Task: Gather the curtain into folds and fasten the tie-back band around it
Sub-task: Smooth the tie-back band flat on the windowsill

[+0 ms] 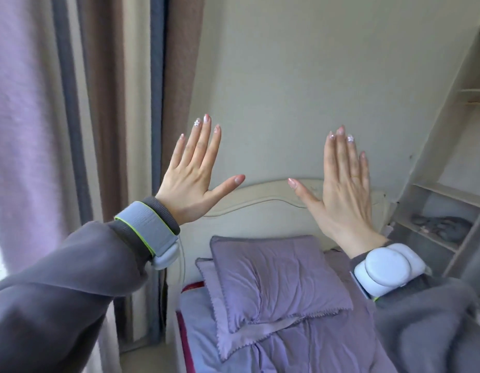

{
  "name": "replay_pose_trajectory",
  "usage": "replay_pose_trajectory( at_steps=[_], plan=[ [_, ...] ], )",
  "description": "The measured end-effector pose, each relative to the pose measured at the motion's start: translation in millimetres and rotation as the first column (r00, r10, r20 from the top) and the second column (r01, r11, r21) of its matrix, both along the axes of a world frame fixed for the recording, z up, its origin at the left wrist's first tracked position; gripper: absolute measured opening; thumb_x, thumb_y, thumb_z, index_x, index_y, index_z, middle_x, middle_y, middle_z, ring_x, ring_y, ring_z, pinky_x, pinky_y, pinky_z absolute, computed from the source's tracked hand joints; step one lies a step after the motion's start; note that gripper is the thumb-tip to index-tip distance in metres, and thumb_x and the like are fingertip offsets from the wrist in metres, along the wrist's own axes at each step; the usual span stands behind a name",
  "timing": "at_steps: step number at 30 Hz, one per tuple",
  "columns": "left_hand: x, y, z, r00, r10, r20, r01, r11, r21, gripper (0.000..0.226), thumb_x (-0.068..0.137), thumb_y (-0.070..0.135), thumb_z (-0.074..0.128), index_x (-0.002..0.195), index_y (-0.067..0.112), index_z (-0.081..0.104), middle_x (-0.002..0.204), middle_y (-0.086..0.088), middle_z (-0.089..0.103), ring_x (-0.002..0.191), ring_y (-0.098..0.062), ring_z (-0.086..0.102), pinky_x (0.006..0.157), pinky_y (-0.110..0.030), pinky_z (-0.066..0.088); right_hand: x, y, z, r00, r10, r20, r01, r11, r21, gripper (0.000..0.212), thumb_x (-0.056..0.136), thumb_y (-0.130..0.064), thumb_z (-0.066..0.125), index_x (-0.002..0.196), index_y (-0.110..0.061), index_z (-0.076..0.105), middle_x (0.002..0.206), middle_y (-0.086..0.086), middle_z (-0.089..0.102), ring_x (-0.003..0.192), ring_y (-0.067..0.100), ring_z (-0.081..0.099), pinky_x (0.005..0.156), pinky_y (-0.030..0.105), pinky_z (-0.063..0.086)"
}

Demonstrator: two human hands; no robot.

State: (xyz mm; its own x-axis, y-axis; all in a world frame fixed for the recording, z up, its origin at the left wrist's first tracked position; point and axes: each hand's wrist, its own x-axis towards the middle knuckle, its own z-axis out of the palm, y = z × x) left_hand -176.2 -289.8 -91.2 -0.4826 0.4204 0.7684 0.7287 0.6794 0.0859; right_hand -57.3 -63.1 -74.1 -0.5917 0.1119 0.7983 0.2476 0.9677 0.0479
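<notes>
Grey sleeves [58, 286] fill the lower corners of the view, each ending in a wrist strap carrying a white device [389, 270]. Beyond them both hands are raised flat with their backs to the camera, in front of the pale wall [300, 76]. On the left hand [190, 181] the fingers are straight and close together, the thumb stuck out to the right; it holds nothing and touches nothing. On the right hand [341, 189] the fingers are likewise straight and together, the thumb pointing left toward the other thumb, a thin ring on one finger; it too is empty. The two thumb tips are near each other but apart.

Hanging loose at the left of the view is the curtain [98, 103], in lilac, brown, cream and grey-blue stripes. It lies just left of and behind the left hand, not touched by any finger. Below the hands is a bed with a cream headboard [268, 195] and two purple pillows [276, 281]. Shelves [443, 211] stand at the right.
</notes>
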Motion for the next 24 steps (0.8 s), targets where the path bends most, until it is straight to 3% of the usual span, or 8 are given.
replay_pose_trajectory(
  at_steps=[9,16,24],
  plan=[
    [-11,-147,-32,0.939,0.338,0.064,-0.338,0.941,-0.017,0.09,0.084,0.07,0.019,0.149,0.016,-0.011,0.159,-0.005,-0.017,0.145,-0.016,-0.019,0.12,-0.041,-0.005,-99,-117,-33,0.925,0.376,0.059,-0.374,0.927,-0.041,0.096,0.082,-0.074,0.022,0.151,-0.011,0.0,0.161,0.011,-0.002,0.149,0.024,-0.001,0.12,0.044,0.001],
    [-7,-253,-55,0.81,0.576,0.107,-0.576,0.817,-0.041,0.09,0.084,0.07,0.017,0.148,0.016,-0.015,0.158,-0.004,-0.02,0.145,-0.015,-0.02,0.121,-0.044,-0.003,-157,-229,-51,0.771,0.63,0.092,-0.627,0.776,-0.066,0.095,0.084,-0.073,0.028,0.151,-0.013,-0.003,0.161,0.007,-0.006,0.148,0.02,-0.006,0.121,0.044,0.003],
    [1,-359,-56,0.637,0.767,0.077,-0.763,0.641,-0.084,0.092,0.085,0.07,0.017,0.147,0.011,-0.017,0.157,-0.006,-0.023,0.145,-0.017,-0.021,0.12,-0.045,-0.003,-213,-367,-62,0.54,0.835,0.103,-0.834,0.547,-0.063,0.094,0.084,-0.073,0.024,0.151,-0.015,-0.006,0.161,0.006,-0.01,0.148,0.018,-0.01,0.12,0.04,-0.006]
  ],
)
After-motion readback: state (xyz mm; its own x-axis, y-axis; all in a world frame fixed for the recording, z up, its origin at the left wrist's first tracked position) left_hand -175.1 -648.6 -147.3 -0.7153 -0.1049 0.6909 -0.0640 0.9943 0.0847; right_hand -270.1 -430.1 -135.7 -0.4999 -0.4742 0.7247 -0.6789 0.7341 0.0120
